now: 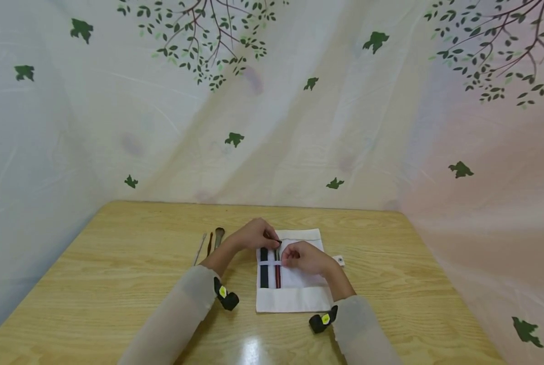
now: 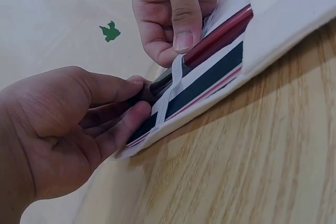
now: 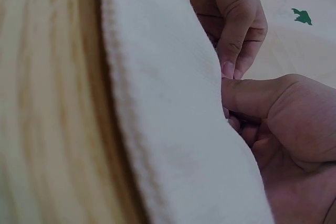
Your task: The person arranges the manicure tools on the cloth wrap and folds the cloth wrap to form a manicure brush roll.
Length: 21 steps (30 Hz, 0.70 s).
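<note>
An unfolded white fabric pouch (image 1: 295,300) lies on the table, with a dark strip (image 1: 264,276) along its left side. A red-handled tool (image 2: 220,35) lies in it, under a white elastic band (image 2: 170,95), its lower end tucked behind the bottom fold. My left hand (image 1: 255,235) pinches the tool's dark upper end between thumb and fingers. Just to the right, my right hand (image 1: 305,257) has curled fingers and pinches the elastic band beside the tool. In the right wrist view, the pouch's raised edge (image 3: 173,98) hides most of my right fingertips (image 3: 236,95).
Left of the pouch, a thin silver tool (image 1: 200,248), a slim reddish-brown tool (image 1: 209,244) and a thicker dark-headed tool (image 1: 219,234) lie side by side, partly behind my left forearm. A small tab (image 1: 340,260) sticks out on the pouch's right. Printed cloth hangs behind the wooden table (image 1: 390,314).
</note>
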Available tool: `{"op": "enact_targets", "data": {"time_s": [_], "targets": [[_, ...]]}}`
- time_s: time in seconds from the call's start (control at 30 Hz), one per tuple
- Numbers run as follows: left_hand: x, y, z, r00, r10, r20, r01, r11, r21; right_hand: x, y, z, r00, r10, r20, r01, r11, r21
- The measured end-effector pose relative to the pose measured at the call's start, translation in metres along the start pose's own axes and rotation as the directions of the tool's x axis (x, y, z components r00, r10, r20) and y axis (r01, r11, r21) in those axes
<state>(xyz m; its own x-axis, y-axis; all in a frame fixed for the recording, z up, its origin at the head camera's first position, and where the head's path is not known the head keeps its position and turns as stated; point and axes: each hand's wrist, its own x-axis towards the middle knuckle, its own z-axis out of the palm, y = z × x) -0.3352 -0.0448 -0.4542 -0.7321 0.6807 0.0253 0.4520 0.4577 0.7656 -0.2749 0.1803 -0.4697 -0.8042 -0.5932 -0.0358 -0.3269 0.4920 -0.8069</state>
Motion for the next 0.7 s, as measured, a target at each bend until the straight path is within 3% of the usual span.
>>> {"op": "enact_targets", "data": {"time_s": [0.7], "targets": [[-0.006, 0.009, 0.0, 0.997, -0.022, 0.073, 0.021, 1.0, 0.015, 0.0, 0.0, -0.001, 1.0, 0.013, 0.01, -0.013, 1.0, 0.006]]}}
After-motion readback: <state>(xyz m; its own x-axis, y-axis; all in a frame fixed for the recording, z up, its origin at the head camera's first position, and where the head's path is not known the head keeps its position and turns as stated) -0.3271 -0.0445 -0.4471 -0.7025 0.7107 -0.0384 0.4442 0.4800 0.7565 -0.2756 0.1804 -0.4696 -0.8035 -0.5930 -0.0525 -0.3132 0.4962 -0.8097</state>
